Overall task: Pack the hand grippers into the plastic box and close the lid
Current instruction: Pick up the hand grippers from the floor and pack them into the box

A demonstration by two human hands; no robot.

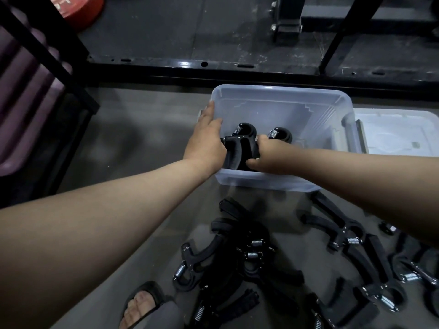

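Observation:
A clear plastic box (280, 96) stands open on the floor. Both my hands reach into its near left corner. My left hand (206, 141) lies over the box's left rim, and its fingers touch a black hand gripper (240, 148). My right hand (268, 157) grips the same gripper's handles from the right. A second black gripper (280, 134) with a steel spring lies just behind in the box. Several more black hand grippers (251, 255) lie in a heap on the floor in front of the box. The box's lid (399, 131) lies flat to its right.
A black metal rack frame (237, 65) runs across behind the box, with uprights at the left and right. A red weight plate (80, 10) sits at the top left. My sandalled foot (142, 302) rests at the bottom, beside the heap.

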